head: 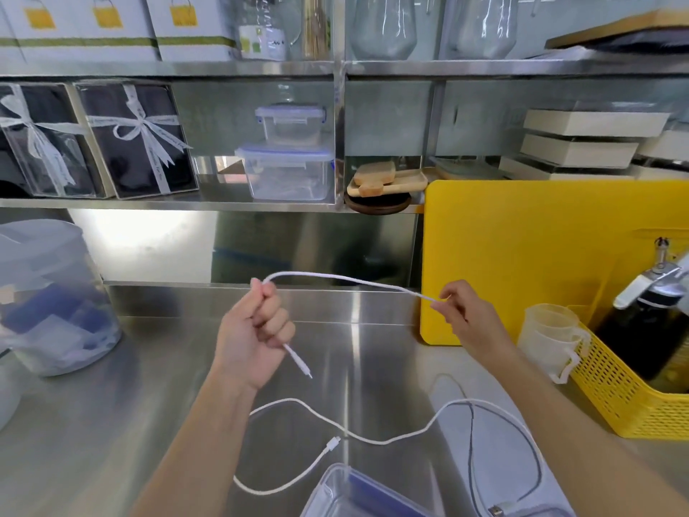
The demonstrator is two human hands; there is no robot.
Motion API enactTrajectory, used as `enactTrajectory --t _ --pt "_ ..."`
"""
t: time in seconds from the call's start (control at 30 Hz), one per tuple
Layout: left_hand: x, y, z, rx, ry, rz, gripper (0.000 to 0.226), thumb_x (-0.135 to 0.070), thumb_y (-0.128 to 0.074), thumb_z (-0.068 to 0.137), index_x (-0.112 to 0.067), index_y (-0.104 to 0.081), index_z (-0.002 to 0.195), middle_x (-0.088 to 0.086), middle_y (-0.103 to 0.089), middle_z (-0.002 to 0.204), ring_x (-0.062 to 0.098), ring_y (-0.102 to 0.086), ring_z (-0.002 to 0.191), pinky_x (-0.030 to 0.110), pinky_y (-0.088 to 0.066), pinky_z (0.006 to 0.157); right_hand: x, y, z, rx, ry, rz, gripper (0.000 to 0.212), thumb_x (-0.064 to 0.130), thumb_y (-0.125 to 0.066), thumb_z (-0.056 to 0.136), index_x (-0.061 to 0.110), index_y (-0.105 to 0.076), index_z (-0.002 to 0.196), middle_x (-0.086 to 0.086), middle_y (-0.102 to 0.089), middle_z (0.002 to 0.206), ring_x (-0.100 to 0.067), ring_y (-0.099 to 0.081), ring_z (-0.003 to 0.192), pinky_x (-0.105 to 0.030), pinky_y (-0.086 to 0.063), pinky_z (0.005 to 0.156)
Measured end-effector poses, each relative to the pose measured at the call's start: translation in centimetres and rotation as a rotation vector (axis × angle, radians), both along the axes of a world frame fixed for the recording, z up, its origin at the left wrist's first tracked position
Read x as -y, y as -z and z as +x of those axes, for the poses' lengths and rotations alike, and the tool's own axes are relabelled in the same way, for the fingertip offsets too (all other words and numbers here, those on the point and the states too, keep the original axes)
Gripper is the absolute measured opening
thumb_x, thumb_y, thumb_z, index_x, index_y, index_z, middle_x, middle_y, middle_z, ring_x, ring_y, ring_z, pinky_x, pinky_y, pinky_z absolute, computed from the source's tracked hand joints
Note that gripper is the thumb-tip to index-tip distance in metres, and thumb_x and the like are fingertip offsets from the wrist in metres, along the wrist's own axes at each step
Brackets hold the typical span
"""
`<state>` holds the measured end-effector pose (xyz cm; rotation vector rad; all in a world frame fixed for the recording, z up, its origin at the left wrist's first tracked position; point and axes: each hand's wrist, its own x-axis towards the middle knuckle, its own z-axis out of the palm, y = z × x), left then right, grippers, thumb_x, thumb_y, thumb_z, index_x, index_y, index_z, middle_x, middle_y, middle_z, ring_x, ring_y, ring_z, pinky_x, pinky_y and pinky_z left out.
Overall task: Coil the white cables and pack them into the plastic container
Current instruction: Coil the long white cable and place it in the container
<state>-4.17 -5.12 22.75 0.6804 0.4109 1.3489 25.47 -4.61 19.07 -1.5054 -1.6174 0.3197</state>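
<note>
My left hand is closed in a fist around one end of a white cable, whose plug sticks out below the fist. The cable arcs rightward to my right hand, which pinches it between thumb and fingers. More white cable lies in loose curves on the steel counter, with a connector near the middle. A clear plastic container with a blue-trimmed rim sits at the bottom edge, below my hands.
A yellow cutting board leans at the right. A yellow basket holds a dark bottle, with clear measuring cups beside it. A large clear jar stands left. Shelves above carry lidded containers and boxes.
</note>
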Motion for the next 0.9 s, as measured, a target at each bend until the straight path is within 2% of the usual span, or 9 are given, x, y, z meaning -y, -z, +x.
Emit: enactTrajectory --t 0.07,0.13,0.23,0.3,0.43,0.53,0.67,0.8,0.9 --pt "-0.2 -0.5 -0.7 0.11 -0.062 -0.024 0.04 -0.03 -0.031 0.099 -0.018 -0.051 0.066 -0.007 -0.017 0.044 0.009 -0.008 0.04 0.017 -0.014 0.033 0.5 0.8 -0.1 0.009 0.002 0.005 0.01 0.019 -0.053 0.091 0.024 -0.046 0.086 -0.011 -0.058 0.069 -0.029 -0.051 0.063 -0.041 -0.041 0.054" --pt "-0.2 -0.8 -1.1 0.079 -0.113 -0.032 0.038 -0.03 -0.032 0.099 -0.017 -0.051 0.069 -0.008 -0.029 0.039 0.006 -0.014 0.035 0.014 -0.02 0.03 1.2 1.1 -0.6 0.254 -0.007 -0.055 0.005 0.022 -0.048 0.093 0.023 -0.05 0.089 -0.007 -0.062 0.078 -0.027 -0.055 0.07 -0.038 -0.043 0.058" --pt "0.1 -0.8 -0.5 -0.184 -0.168 0.007 0.034 -0.024 -0.033 0.1 -0.015 -0.05 0.073 -0.007 -0.041 0.045 0.004 -0.033 0.033 0.014 -0.032 0.031 2.7 -0.4 -3.0 0.777 -0.178 -0.125 0.015 0.028 -0.046 0.093 0.019 -0.057 0.096 0.0 -0.062 0.097 -0.02 -0.057 0.087 -0.036 -0.046 0.07" --pt "0.5 -0.7 0.4 -0.441 -0.177 0.05 0.032 -0.018 -0.033 0.101 -0.011 -0.05 0.074 -0.002 -0.05 0.051 0.008 -0.045 0.037 0.018 -0.045 0.038 3.9 -2.4 -5.2 0.851 -0.339 -0.147 0.013 0.029 -0.05 0.09 0.02 -0.06 0.091 0.002 -0.062 0.096 -0.017 -0.056 0.088 -0.035 -0.044 0.071" --pt "1.8 -0.6 2.1 -0.728 -0.012 0.1 0.03 -0.01 -0.034 0.099 -0.006 -0.049 0.074 0.01 -0.068 0.06 0.023 -0.067 0.049 0.029 -0.057 0.047 5.9 -6.8 -8.7 0.655 -0.545 0.001 0.012 0.026 -0.055 0.088 0.022 -0.066 0.085 0.009 -0.061 0.08 -0.006 -0.05 0.075 -0.03 -0.041 0.065" --pt "2.7 -0.4 2.9 -0.782 0.192 0.135 0.034 -0.008 -0.035 0.098 -0.007 -0.053 0.07 0.013 -0.068 0.055 0.027 -0.067 0.049 0.03 -0.057 0.052 5.9 -8.7 -9.8 0.422 -0.491 0.098 0.017 0.024 -0.051 0.091 0.017 -0.063 0.082 0.009 -0.054 0.075 -0.009 -0.049 0.07 -0.035 -0.044 0.063" --pt "3.3 -0.1 2.9 -0.564 0.343 0.14 0.029 -0.009 -0.034 0.094 -0.008 -0.051 0.071 -0.002 -0.042 0.035 0.01 -0.034 0.028 0.025 -0.049 0.045 4.1 -8.4 -8.8 0.187 -0.234 0.092 0.026 0.033 -0.051 0.09 0.014 -0.058 0.072 0.005 -0.057 0.066 -0.015 -0.052 0.064 -0.041 -0.044 0.061" --pt "4.1 -0.5 2.5 -0.349 0.434 0.101 0.025 -0.024 -0.043 0.089 -0.01 -0.055 0.073 -0.009 -0.031 0.036 0.004 -0.023 0.029 0.02 -0.038 0.038 3.0 -6.4 -6.5 -0.006 -0.124 0.038 0.032 0.043 -0.063 0.077 0.014 -0.055 0.067 0.003 -0.048 0.053 -0.007 -0.04 0.05 -0.026 -0.035 0.049" --pt "4.2 -1.1 2.4 -0.201 0.395 0.075 0.026 -0.027 -0.044 0.089 -0.01 -0.059 0.076 -0.01 -0.029 0.038 0.005 -0.016 0.032 0.017 -0.036 0.036 2.8 -4.8 -6.0 -0.135 -0.171 -0.028 0.021 0.031 -0.067 0.078 0.014 -0.056 0.072 0.002 -0.052 0.054 -0.002 -0.046 0.046 -0.012 -0.037 0.043"
